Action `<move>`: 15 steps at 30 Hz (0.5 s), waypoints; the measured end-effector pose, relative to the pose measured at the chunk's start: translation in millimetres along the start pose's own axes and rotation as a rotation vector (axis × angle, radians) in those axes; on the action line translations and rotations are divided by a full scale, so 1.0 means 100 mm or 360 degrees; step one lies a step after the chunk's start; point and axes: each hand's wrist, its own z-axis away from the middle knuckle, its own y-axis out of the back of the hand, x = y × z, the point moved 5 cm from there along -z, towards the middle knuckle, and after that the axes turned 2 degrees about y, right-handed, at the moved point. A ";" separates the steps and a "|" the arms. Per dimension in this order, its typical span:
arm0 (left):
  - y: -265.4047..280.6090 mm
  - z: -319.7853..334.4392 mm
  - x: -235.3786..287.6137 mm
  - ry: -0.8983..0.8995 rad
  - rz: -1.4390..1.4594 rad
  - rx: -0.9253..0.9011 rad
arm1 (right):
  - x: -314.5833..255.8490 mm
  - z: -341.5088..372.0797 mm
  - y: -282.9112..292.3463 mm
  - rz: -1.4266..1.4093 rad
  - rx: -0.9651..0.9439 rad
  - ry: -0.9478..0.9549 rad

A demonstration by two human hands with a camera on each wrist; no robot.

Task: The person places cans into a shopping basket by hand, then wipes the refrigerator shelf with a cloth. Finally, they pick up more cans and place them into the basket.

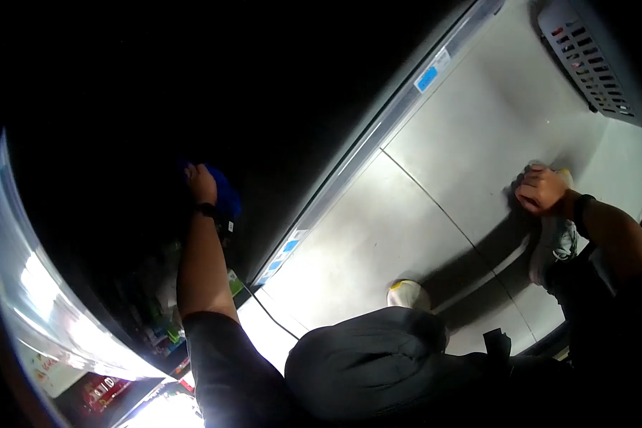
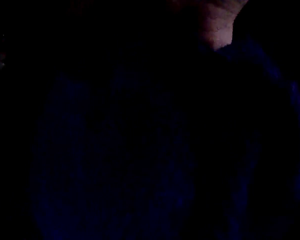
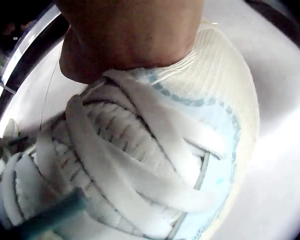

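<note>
My left hand reaches into a dark space, its fingers curled on a blue cloth that hangs beside the wrist. In the left wrist view the dark blue cloth fills most of the picture, with a bit of the hand at the top. My right hand is by the toe of a light shoe, fingers loosely bent, with no held object visible. The right wrist view has part of that hand over the toe end of the laced shoe; its fingertips are hidden.
A pale shelf edge with blue-and-white labels runs diagonally between the dark space and the tiled floor. At the upper right is a grey slotted basket. Packages lie below my left arm, near a curved clear panel. Another shoe is at the lower middle.
</note>
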 end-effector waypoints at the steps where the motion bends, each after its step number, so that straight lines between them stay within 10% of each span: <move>1: -0.08 0.09 -0.10 0.0096 0.0338 0.0012 | -0.01 -0.03 0.01 0.0002 -0.0010 0.0026; 5: -0.33 0.53 -0.43 0.0468 0.1696 0.0122 | -0.05 -0.10 0.03 0.0030 -0.0023 0.0069; 9: -0.17 0.85 -0.34 0.0690 0.1838 -0.0018 | -0.09 -0.11 0.07 0.0054 -0.0009 0.0098; 15: 0.85 0.75 0.39 -0.0007 0.1993 0.0012 | -0.12 -0.16 0.07 0.0089 0.0034 0.0124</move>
